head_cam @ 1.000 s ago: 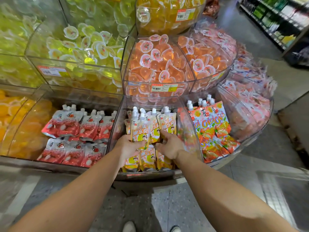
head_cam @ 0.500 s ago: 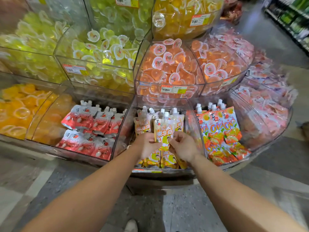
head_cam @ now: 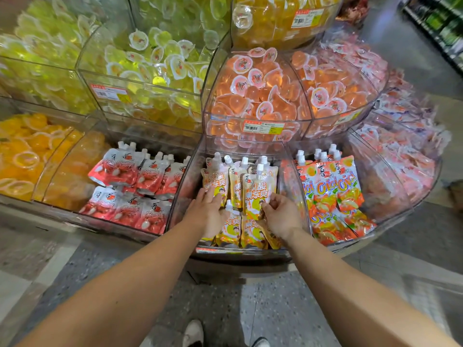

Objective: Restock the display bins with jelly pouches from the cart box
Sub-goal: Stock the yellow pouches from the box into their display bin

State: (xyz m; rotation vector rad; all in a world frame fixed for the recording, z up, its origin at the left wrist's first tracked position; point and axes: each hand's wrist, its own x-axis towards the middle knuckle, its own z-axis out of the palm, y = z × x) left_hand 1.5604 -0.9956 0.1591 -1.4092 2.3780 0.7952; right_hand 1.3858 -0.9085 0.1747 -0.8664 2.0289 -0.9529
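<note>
Pouches (head_cam: 240, 196), yellow-orange with white caps, are stacked in the middle clear bin (head_cam: 295, 176) of the lower tier, in two rows: one standing at the back, one lying in front.

Head view: left hand (head_cam: 209, 212) is laid flat on the leftmost back-row pouch, fingers straight and spread, nothing gripped. Right hand (head_cam: 280, 216) has its fingers curled, and the lower edge of the front standing pouch (head_cam: 259, 194) is pinched between them; that pouch stands upright just above and left of the knuckles, cap up. One front-row cap is seen between the two hands.

Red pouches (head_cam: 130, 186) are seen in the bin to the left, orange pouches (head_cam: 333, 196) in the bin to the right. Jelly cups (head_cam: 270, 88) fill the upper tier. Shoes (head_cam: 193, 333) are visible on the speckled floor (head_cam: 275, 309).
</note>
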